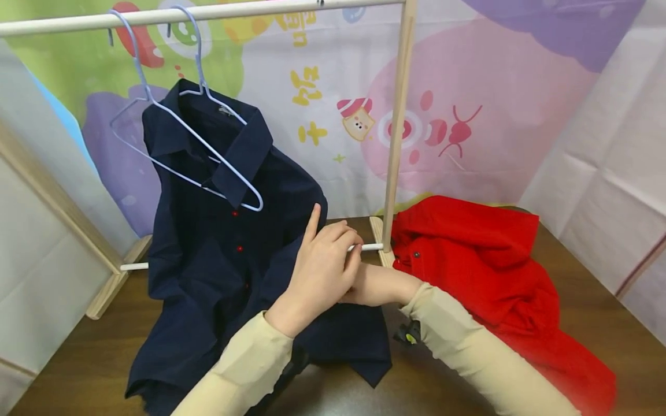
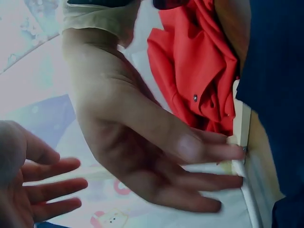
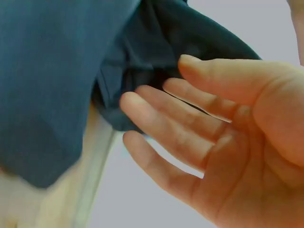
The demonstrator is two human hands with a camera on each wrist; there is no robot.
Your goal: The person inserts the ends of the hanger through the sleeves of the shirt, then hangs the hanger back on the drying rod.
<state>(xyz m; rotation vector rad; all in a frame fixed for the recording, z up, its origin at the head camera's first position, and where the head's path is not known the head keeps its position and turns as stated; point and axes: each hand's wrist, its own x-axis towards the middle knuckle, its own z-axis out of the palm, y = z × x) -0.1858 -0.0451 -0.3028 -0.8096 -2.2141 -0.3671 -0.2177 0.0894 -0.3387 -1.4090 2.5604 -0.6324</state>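
A navy button-up shirt [image 1: 208,242] with red buttons hangs over the table. One pale blue hanger [image 1: 200,58] enters its collar; another such hanger [image 1: 208,151] crosses the shirt's front. My left hand [image 1: 319,263] is beside the shirt's sleeve, overlapping my right hand [image 1: 377,283] in the head view. In the left wrist view, the fingers of my left hand [image 2: 47,187] are spread and empty. The right wrist view has my right hand [image 3: 237,128] palm showing, fingers loosely extended near the navy cloth [image 3: 42,85], gripping nothing.
Both hangers hook over a white rod [image 1: 270,8] of a wooden rack [image 1: 396,133]. A red garment [image 1: 468,260] lies crumpled on the brown table [image 1: 588,277] at right. Behind stands a cartoon-printed cloth backdrop [image 1: 322,81]. A small dark device [image 1: 408,333] is by my right sleeve.
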